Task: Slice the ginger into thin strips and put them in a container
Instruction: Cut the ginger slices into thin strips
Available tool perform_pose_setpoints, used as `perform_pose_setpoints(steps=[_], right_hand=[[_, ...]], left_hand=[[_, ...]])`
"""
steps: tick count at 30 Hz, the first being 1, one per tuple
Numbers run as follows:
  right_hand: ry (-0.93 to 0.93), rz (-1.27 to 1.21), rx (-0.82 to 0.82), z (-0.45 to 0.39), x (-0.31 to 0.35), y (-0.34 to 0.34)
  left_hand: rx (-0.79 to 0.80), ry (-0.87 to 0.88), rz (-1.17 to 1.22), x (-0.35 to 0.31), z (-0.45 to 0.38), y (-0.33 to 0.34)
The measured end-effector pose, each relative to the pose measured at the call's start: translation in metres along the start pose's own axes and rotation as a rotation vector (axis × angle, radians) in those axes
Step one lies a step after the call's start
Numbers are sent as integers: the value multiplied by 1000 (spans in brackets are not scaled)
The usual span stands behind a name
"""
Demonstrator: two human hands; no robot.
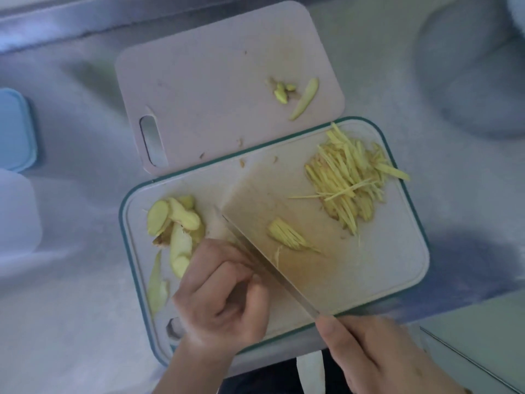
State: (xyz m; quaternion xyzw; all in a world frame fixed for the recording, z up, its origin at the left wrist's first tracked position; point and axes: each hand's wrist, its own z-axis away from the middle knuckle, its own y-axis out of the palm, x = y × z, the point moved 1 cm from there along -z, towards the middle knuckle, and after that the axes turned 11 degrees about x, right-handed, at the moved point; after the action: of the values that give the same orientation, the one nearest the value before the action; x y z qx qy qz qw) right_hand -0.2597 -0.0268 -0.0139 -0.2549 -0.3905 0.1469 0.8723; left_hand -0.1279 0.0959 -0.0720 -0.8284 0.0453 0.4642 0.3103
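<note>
A white cutting board with a teal rim lies in front of me. On its right part sits a heap of thin ginger strips. Flat ginger slices lie on its left part. My right hand is shut on the handle of a wide cleaver, whose blade tilts over the board with a few cut strips stuck to its side. My left hand is curled, knuckles against the blade, pressing down ginger that it hides.
A pink cutting board lies behind, bearing small ginger scraps and a peel sliver. A blue lid and a translucent container sit at the left on the steel counter. A large round bowl is at the far right.
</note>
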Motion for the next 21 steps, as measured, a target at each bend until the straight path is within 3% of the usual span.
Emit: perform_pose_setpoints(steps=[4, 9, 16, 19, 21], right_hand=[[23, -141, 264, -25, -8, -31], [212, -516, 296, -42, 6, -66], [66, -327, 338, -13, 31, -57], [76, -254, 294, -6, 27, -50], [99, -228, 285, -5, 24, -48]], left_hand=[[12, -3, -10, 3, 1, 0], [14, -18, -128, 2, -1, -6], [-132, -246, -426, 23, -14, -62], [27, -302, -449, 37, -26, -85], [228, -281, -461, 41, -31, -90]])
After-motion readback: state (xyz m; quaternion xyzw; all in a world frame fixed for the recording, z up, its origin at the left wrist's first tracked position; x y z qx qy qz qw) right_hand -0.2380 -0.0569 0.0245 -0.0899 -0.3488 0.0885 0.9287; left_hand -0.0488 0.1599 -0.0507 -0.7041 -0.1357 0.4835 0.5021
